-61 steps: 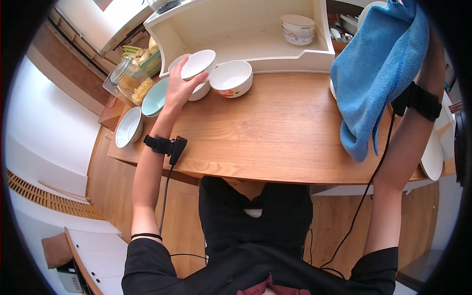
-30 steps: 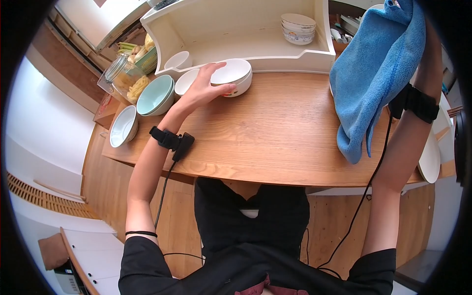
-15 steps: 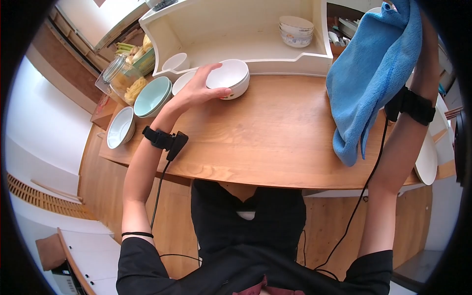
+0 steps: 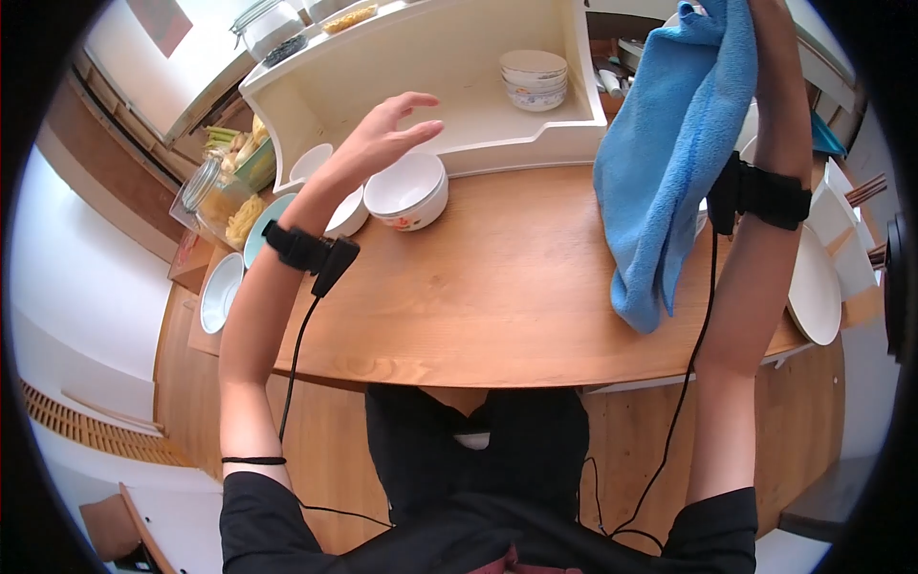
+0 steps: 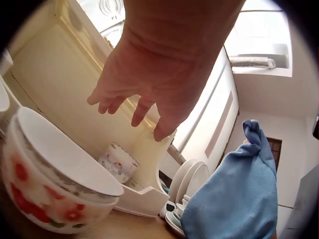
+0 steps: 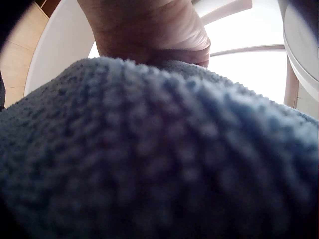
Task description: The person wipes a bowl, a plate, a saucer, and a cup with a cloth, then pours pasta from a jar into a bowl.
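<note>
My left hand (image 4: 382,143) hovers above a nested pair of white bowls (image 4: 406,191), thumb and fingers spread with nothing between them. Red flowers decorate the outer bowl, clearly seen in the left wrist view, where the left hand (image 5: 149,84) is apart from the bowls. Beside this pair sits a smaller white bowl (image 4: 347,216), partly behind my forearm. On the right, a blue cloth (image 4: 674,143) hangs from my raised right hand, which grips its gathered top. In the right wrist view the cloth (image 6: 164,149) covers the fingers, leaving only the heel of the right hand (image 6: 149,30) visible.
A cream shelf unit (image 4: 421,72) stands along the back, with a stack of bowls (image 4: 534,81) inside and a small white bowl (image 4: 311,161) at its left corner. Mint (image 4: 260,232) and pale bowls (image 4: 222,292) sit left, near a pasta jar (image 4: 220,196). An oval plate (image 4: 816,287) stands right.
My left hand carried a white bowl rightward, set it inside the flowered bowl, then let go and rose off it. The right hand still holds the cloth; the head view has shifted.
</note>
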Demonstrator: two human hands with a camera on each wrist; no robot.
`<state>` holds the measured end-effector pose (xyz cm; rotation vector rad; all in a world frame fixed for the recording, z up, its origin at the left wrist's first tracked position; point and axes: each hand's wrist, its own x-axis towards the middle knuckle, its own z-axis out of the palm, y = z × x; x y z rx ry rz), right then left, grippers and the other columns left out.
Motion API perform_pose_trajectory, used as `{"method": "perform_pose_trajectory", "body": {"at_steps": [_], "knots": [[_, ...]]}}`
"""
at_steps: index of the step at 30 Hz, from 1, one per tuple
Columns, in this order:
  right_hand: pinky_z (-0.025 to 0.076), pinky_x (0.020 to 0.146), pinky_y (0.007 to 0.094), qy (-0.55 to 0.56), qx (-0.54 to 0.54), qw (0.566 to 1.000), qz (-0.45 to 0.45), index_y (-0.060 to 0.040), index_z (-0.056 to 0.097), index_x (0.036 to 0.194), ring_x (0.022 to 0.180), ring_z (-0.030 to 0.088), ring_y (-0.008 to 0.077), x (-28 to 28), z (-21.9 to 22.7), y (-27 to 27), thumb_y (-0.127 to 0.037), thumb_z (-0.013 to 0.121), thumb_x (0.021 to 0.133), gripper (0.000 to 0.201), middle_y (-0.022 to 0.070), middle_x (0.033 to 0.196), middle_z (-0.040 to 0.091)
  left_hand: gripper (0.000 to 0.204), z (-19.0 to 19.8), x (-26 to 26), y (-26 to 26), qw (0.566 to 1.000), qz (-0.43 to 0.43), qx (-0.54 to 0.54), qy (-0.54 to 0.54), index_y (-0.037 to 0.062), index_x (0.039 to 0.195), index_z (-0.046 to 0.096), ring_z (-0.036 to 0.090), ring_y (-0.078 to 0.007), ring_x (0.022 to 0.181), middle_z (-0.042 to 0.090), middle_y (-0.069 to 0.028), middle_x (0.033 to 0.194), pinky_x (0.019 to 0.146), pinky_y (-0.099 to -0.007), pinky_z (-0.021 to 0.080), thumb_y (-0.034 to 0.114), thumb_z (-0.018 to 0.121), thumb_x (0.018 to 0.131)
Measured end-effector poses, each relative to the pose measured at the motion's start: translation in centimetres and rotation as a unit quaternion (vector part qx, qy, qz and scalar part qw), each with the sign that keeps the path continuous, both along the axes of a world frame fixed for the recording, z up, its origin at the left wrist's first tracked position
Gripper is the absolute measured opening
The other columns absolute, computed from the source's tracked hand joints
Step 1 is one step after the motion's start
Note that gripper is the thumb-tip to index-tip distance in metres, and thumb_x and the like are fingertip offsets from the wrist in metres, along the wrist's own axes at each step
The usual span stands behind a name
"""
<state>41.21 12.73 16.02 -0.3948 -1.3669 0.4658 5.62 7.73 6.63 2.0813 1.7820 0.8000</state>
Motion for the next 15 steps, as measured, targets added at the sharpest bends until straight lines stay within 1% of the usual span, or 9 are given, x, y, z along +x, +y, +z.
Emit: {"method": "perform_pose_trajectory", "body": {"at_steps": [1, 5, 6, 9, 10, 11, 12, 14, 15], "knots": [[0.038, 0.051, 0.0226, 0.004, 0.0, 1.0, -0.004, -0.0058, 0.067, 0.082, 0.058, 0.05, 0.0064, 0.1, 0.4, 0.3, -0.033, 0.053, 0.095, 0.034, -0.0025, 0.067, 0.056, 0.059, 0.3, 0.9, 1.3, 0.999, -0.03, -0.009, 0.034, 0.0052, 0.133, 0.049, 0.041, -0.035, 0.131, 0.046, -0.0195, 0.139, 0.107, -0.0443, 0.037, 0.043, 0.063, 0.09], [0.037, 0.048, 0.022, 0.01, -0.019, 1.0, 0.009, -0.005, 0.068, 0.082, 0.055, 0.049, 0.0061, 0.6, 0.3, 0.9, -0.034, 0.054, 0.095, 0.035, -0.0027, 0.065, 0.056, 0.059, 0.0, 4.5, 6.3, 0.996, -0.047, -0.019, 0.078, 0.0047, 0.133, 0.049, 0.044, -0.0344, 0.129, 0.049, -0.0199, 0.136, 0.105, -0.0425, 0.039, 0.041, 0.064, 0.089], [0.035, 0.046, 0.0218, 0.002, -0.047, 0.999, 0.006, -0.0052, 0.067, 0.08, 0.051, 0.047, 0.0061, 1.0, 0.5, 1.2, -0.034, 0.054, 0.095, 0.035, -0.004, 0.063, 0.054, 0.06, 0.1, 5.4, 7.3, 0.995, -0.051, -0.01, 0.087, 0.0037, 0.135, 0.047, 0.045, -0.0347, 0.128, 0.049, -0.0217, 0.136, 0.105, -0.0417, 0.04, 0.039, 0.064, 0.089], [0.035, 0.046, 0.0225, -0.007, -0.046, 0.999, 0.012, -0.0042, 0.067, 0.079, 0.051, 0.047, 0.0063, 1.3, 0.8, 2.3, -0.034, 0.053, 0.096, 0.037, -0.0035, 0.062, 0.054, 0.064, -0.2, 6.8, 10.2, 0.993, -0.058, 0.01, 0.101, 0.0016, 0.137, 0.044, 0.046, -0.0355, 0.127, 0.049, -0.0256, 0.135, 0.105, -0.0404, 0.04, 0.036, 0.065, 0.088], [0.036, 0.046, 0.0228, -0.014, -0.051, 0.998, 0.019, -0.0037, 0.067, 0.078, 0.051, 0.047, 0.0065, 1.2, 0.7, 2.6, -0.034, 0.053, 0.096, 0.038, -0.0033, 0.061, 0.054, 0.066, -0.6, 7.2, 11.4, 0.992, -0.057, 0.017, 0.109, 0.0005, 0.139, 0.042, 0.048, -0.0361, 0.126, 0.049, -0.0276, 0.135, 0.105, -0.0398, 0.039, 0.035, 0.065, 0.088], [0.036, 0.046, 0.0231, -0.021, -0.054, 0.998, 0.028, -0.0032, 0.066, 0.077, 0.051, 0.047, 0.0066, 1.2, 0.6, 2.9, -0.034, 0.052, 0.096, 0.039, -0.003, 0.061, 0.054, 0.066, -1.1, 7.2, 12.8, 0.992, -0.063, 0.023, 0.108, 0.0005, 0.139, 0.042, 0.048, -0.0361, 0.126, 0.049, -0.0276, 0.135, 0.105, -0.0398, 0.039, 0.035, 0.065, 0.088], [0.036, 0.046, 0.0235, -0.029, -0.062, 0.997, 0.035, -0.0027, 0.066, 0.077, 0.051, 0.047, 0.0067, 1.0, 0.5, 3.0, -0.034, 0.052, 0.097, 0.04, -0.0028, 0.06, 0.054, 0.067, -1.5, 7.1, 14.1, 0.991, -0.049, 0.041, 0.114, -0.0002, 0.14, 0.04, 0.049, -0.037, 0.125, 0.048, -0.0287, 0.135, 0.105, -0.0404, 0.039, 0.034, 0.065, 0.088], [0.036, 0.046, 0.0241, -0.043, -0.075, 0.995, 0.051, -0.0018, 0.066, 0.075, 0.051, 0.047, 0.007, 0.7, 0.3, 3.3, -0.034, 0.051, 0.097, 0.042, -0.0023, 0.059, 0.053, 0.069, -2.6, 6.2, 17.0, 0.99, -0.038, 0.057, 0.123, -0.0008, 0.141, 0.038, 0.05, -0.0379, 0.124, 0.048, -0.0298, 0.135, 0.105, -0.0411, 0.039, 0.034, 0.066, 0.088], [0.036, 0.046, 0.0244, -0.051, -0.079, 0.994, 0.059, -0.0013, 0.066, 0.074, 0.051, 0.047, 0.0071, 0.5, 0.3, 3.5, -0.034, 0.051, 0.097, 0.043, -0.002, 0.058, 0.053, 0.068, -3.3, 5.6, 18.6, 0.991, -0.031, 0.068, 0.111, -0.0002, 0.141, 0.039, 0.05, -0.0376, 0.124, 0.048, -0.0294, 0.135, 0.105, -0.0405, 0.04, 0.033, 0.065, 0.088]]}}
